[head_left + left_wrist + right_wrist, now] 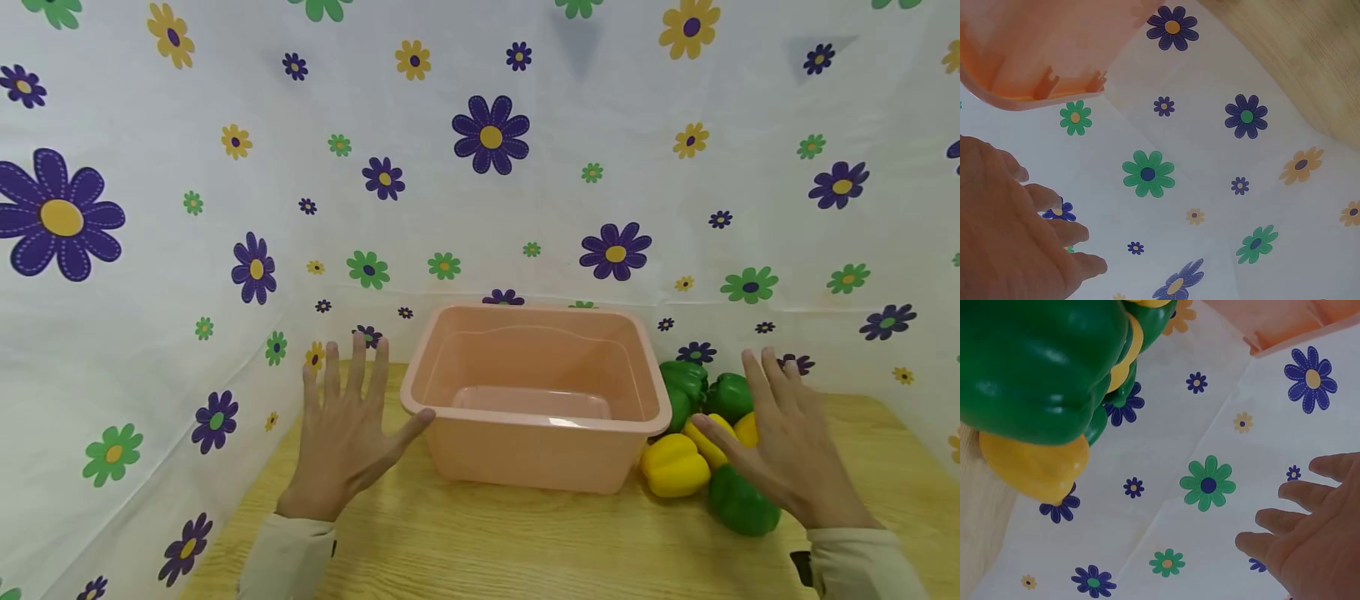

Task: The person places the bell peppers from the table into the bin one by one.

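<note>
A pink plastic tub (525,454) stands on the wooden table, its inside bare. To its left my left hand (341,442) is raised with fingers spread, the thumb overlapping the tub's front left corner in the head view. My right hand (787,450), also spread and holding nothing, is up on the other side, in front of a pile of bell peppers. The pile has a yellow pepper (675,467) beside the tub, a green pepper (742,500) at the front and a green pepper (684,382) at the back. Part of the pile is hidden behind the right hand.
The wooden table (480,542) runs out in front of the tub. A white sheet (420,217) printed with purple, green and yellow flowers hangs as a wall behind the table and along its left side.
</note>
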Action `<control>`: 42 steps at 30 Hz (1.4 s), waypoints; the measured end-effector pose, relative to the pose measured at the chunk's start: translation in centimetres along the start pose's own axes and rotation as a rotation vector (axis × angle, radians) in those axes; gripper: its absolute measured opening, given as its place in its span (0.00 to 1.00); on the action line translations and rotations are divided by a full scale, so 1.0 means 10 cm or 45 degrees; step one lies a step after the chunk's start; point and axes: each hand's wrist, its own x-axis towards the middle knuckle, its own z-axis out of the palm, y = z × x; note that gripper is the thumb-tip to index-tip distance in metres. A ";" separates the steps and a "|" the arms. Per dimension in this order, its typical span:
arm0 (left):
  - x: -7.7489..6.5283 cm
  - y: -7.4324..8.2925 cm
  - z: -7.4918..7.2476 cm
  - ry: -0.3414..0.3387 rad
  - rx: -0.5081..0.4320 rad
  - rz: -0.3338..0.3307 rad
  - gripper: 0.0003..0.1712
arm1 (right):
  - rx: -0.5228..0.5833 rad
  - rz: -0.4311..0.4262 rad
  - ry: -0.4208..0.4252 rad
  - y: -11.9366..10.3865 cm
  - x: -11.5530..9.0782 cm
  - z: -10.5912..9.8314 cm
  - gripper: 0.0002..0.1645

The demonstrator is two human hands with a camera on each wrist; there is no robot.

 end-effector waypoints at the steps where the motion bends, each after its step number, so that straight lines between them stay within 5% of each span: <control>1: 0.00 0.01 0.00 0.002 0.001 0.004 0.63 | 0.024 0.003 -0.005 -0.01 0.01 0.00 0.62; 13: 0.00 0.20 0.00 0.040 -0.053 0.100 0.62 | 0.379 0.075 -0.210 -0.24 0.07 0.08 0.58; 30: 0.02 0.55 0.05 0.141 -0.158 0.313 0.58 | 0.526 0.011 -0.242 -0.42 0.10 0.23 0.54; 42: 0.04 0.68 0.10 0.188 -0.056 0.435 0.50 | 0.521 -0.034 -0.206 -0.47 0.08 0.33 0.53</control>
